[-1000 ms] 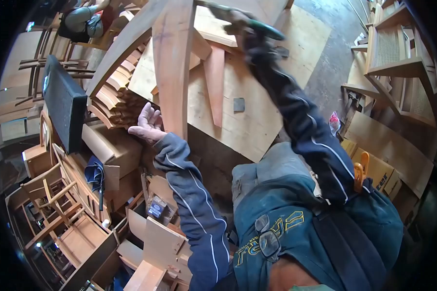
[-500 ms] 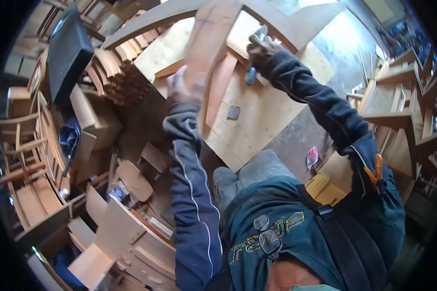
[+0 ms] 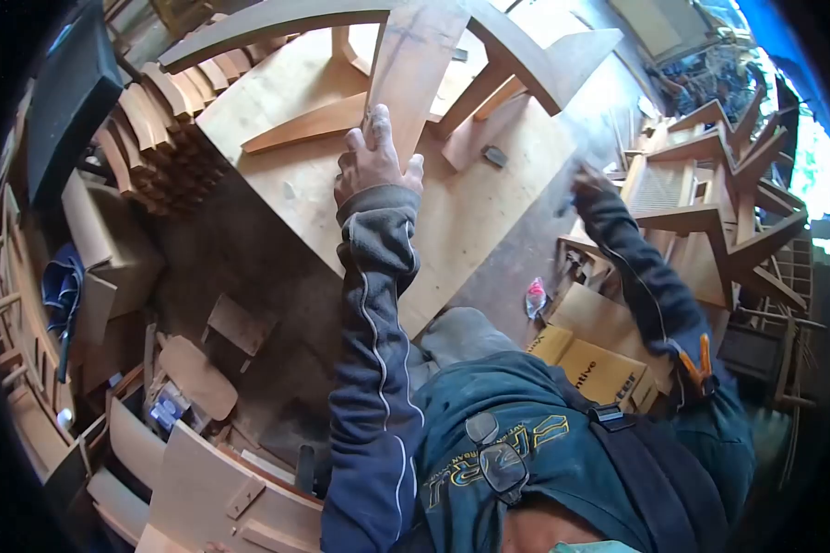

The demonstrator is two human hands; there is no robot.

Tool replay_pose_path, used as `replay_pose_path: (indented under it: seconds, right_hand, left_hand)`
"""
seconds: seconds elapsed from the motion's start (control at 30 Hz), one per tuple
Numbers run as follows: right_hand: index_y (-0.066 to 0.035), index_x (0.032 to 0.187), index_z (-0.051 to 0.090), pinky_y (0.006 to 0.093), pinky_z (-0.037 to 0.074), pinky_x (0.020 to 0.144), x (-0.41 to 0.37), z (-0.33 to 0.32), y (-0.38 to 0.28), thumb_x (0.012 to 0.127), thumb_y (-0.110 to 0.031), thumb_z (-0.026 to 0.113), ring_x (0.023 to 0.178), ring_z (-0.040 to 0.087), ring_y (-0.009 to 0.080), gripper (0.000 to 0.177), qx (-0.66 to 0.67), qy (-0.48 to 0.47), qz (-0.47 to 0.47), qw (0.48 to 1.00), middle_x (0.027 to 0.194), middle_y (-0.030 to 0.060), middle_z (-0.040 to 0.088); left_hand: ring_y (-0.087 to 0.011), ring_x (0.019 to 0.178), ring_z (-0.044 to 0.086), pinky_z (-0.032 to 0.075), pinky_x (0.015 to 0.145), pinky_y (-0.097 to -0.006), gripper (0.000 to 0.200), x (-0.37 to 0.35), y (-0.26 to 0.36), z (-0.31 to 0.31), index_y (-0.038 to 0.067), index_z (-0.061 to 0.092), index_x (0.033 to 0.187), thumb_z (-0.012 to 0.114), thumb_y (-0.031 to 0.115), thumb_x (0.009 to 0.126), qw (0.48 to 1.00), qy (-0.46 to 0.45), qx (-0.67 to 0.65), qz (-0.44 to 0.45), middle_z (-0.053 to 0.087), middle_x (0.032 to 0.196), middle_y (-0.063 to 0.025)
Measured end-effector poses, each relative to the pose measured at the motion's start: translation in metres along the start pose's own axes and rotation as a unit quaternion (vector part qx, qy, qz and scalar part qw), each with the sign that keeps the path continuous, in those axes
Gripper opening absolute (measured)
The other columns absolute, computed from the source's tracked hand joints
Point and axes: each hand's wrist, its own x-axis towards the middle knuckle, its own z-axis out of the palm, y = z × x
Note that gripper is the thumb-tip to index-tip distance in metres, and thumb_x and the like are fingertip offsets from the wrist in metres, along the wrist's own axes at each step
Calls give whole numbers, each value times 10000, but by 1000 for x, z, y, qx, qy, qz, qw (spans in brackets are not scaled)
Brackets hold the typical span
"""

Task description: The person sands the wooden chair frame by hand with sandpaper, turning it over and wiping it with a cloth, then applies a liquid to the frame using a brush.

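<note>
A wooden furniture frame (image 3: 420,60), with a broad flat piece and curved arms, stands on a plywood tabletop (image 3: 314,194). My left hand (image 3: 375,158) is closed around the near end of the broad piece, its thumb at the right edge. My right hand (image 3: 588,180) is off to the right, past the plywood edge and apart from the frame. It is smeared by motion, so its fingers and anything in them cannot be made out. A small dark block (image 3: 494,156) lies on the plywood between my hands.
Curved wooden parts (image 3: 171,111) are stacked at the left, beside a dark padded panel (image 3: 74,101). Wooden chair frames (image 3: 701,203) crowd the right side. A yellow carton (image 3: 590,364) and a pink packet (image 3: 535,297) lie near my legs. Cut boards (image 3: 194,378) lie lower left.
My right hand has moved from the frame out to the right, away from the tool it was at or holding. My left hand stays on the broad piece. The view has shifted right.
</note>
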Motion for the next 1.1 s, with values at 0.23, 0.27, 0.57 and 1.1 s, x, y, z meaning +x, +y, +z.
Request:
replay_pose_path:
  seconds: [0.23, 0.27, 0.57, 1.1]
  right_hand:
    - [-43, 1025, 553, 351, 477, 647, -79, -4, 69, 801, -135, 534, 714, 565, 263, 243, -153, 188, 113, 964, 847, 142, 555]
    - [-45, 1054, 547, 341, 463, 629, -53, 5, 46, 833, -114, 520, 679, 547, 220, 233, -90, 268, 80, 956, 788, 110, 549]
    - [-47, 1044, 524, 359, 412, 849, 97, -65, -30, 799, -152, 510, 1037, 483, 333, 267, 84, 275, -52, 956, 1086, 187, 526]
    - [-48, 903, 598, 346, 443, 721, 53, -56, -3, 793, -189, 531, 806, 553, 260, 192, 406, 388, 25, 827, 870, 115, 577]
  left_hand:
    - [-364, 941, 506, 440, 769, -451, 750, 1, 3, 10, 230, 269, 1319, 660, 272, 680, 998, 53, -25, 24, 429, 1119, -148]
    - [-364, 945, 503, 438, 779, -447, 760, 0, 3, 9, 236, 251, 1327, 657, 274, 685, 999, 40, -12, 20, 420, 1129, -144]
    - [-352, 1001, 463, 428, 790, -460, 781, -3, -2, 8, 259, 202, 1346, 642, 321, 703, 999, 12, 37, 10, 355, 1182, -134]
    - [-373, 1068, 434, 392, 861, -455, 776, 1, -1, 10, 273, 181, 1357, 606, 410, 721, 997, 30, 62, 34, 374, 1188, -174]
